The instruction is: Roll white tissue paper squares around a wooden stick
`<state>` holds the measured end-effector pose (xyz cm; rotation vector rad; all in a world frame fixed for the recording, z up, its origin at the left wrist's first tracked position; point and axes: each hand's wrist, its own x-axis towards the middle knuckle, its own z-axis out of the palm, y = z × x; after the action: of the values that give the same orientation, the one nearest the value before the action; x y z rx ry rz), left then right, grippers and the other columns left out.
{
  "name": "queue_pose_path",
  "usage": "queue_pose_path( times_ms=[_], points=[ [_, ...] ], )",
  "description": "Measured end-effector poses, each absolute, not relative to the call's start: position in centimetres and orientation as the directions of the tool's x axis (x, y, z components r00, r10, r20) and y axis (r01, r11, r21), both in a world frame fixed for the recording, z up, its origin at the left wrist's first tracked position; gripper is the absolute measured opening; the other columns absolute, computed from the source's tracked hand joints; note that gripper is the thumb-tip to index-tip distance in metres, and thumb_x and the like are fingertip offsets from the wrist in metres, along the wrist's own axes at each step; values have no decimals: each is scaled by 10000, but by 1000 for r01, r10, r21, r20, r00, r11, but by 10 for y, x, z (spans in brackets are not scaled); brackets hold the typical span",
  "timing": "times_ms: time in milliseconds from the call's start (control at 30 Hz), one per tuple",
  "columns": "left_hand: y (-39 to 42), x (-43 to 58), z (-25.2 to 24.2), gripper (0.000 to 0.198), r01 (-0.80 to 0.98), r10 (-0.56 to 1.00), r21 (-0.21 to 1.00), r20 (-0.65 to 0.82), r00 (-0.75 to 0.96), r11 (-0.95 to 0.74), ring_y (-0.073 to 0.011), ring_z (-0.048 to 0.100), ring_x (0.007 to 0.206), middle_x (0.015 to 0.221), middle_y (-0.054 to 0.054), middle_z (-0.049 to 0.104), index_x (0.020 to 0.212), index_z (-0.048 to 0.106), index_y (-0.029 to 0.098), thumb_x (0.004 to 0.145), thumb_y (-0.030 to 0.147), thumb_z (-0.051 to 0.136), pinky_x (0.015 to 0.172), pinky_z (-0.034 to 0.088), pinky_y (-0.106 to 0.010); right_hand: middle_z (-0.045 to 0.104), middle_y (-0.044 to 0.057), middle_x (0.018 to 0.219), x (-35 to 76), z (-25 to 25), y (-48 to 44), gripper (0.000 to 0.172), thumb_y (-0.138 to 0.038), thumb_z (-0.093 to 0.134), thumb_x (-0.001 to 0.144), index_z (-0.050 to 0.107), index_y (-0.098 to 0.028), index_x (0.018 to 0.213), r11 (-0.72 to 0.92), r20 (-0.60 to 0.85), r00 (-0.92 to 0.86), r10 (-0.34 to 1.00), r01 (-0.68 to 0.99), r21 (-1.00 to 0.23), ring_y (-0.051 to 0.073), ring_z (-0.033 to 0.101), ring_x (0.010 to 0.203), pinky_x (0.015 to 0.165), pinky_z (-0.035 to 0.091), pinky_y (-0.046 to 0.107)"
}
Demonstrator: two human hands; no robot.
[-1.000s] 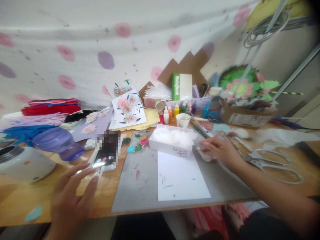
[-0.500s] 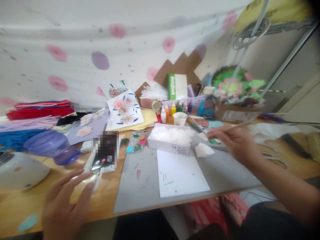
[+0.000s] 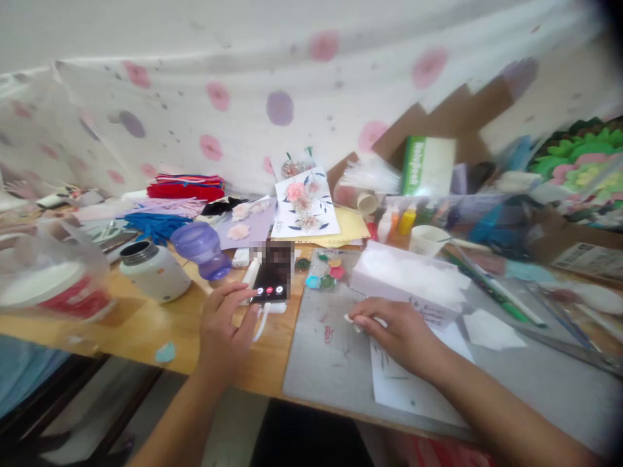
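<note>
My left hand [image 3: 228, 331] is at the lower left corner of a phone [image 3: 271, 275], fingers apart; the fingertips are on or just beside its edge. The phone's screen shows a row of round call buttons, and a white cable [image 3: 261, 323] runs from its lower end. My right hand [image 3: 402, 334] is closed in a pinch over the grey mat [image 3: 316, 350]. A small white piece [image 3: 354, 322] shows between its fingertips; its material cannot be made out. Under that wrist lies a marked white sheet [image 3: 413, 383]. Behind it stands a box of white fluffy stuff [image 3: 399, 269].
Colored paint bottles [image 3: 406, 222] and a white cup [image 3: 429, 239] stand behind the box. A purple vase-like container [image 3: 202, 250], a white jar [image 3: 158, 272] and a bagged tub [image 3: 53, 285] are at left. Brushes and pens [image 3: 501, 292] lie at right.
The view has swung left. My right hand has come from the right side to the mat's left part, with a small white piece now in its fingertips. My left hand has moved up to the phone.
</note>
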<state>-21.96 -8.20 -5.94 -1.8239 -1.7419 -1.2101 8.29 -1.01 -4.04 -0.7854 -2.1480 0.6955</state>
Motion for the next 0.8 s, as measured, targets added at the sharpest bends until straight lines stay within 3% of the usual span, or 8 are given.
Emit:
queue_pose_path(
  times_ms=[167,333,533,800],
  points=[
    [-80,-216,-63,117,899,658,401,727,-195,-177,-244,634,1020,1063,-81,637,964,669,200,870,201,599,956,509,-442,793,73,914,84,-43,0,270,-320,476,994,704,-204,909,521,406,-365,838,312,-795,220,762,858,746,612,332],
    [-76,-217,-58,107,907,664,373,731,-158,-195,-242,634,1008,1051,-83,630,915,680,200,865,169,590,940,509,-441,785,52,872,78,-52,-11,225,-308,563,930,690,-236,759,557,412,-478,776,212,-803,224,751,851,762,606,333],
    [-73,-219,-52,136,941,716,292,693,-83,-173,-285,610,1078,1095,-102,637,922,701,201,845,161,596,957,475,-494,769,33,952,78,-62,-17,181,-210,546,951,704,-257,876,646,414,-605,680,226,-730,195,735,942,805,594,297],
    [-75,-216,-57,203,941,787,308,611,-83,-140,-289,578,1119,1164,-101,619,1025,696,229,860,218,579,970,444,-499,773,22,932,73,-58,-12,162,-221,548,940,699,-269,908,744,491,-608,623,267,-613,194,751,881,767,621,277]
  ],
)
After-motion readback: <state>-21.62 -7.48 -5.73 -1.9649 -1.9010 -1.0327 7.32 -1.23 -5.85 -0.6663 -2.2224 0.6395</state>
